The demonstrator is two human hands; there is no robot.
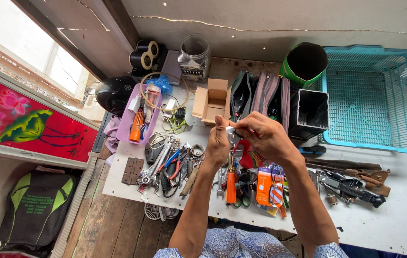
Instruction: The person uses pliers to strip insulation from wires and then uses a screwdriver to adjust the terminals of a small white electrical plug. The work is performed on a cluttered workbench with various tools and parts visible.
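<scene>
Both hands' fingers (241, 125) pinched on small metal piece (231, 129).

Scene is brightly and evenly lit by daylight. The source is the window (31, 52) at upper left, which is overexposed to near white with no detail beyond the glass. Light on the white worktop (404, 215) is diffuse; shadows under the tools are soft and short. The glass jar (194, 56) carries small highlights, and the black helmet (115, 93) shows a faint sheen. The lower left corner, around the black and green bag (36, 208), is noticeably dimmer. Wide-angle distortion is evident: the window frame and the turquoise basket (374, 98) splay outward toward the edges. Focus is sharp across the worktop; slight softness at both hands, left hand (217, 143) and right hand (268, 138).
</scene>
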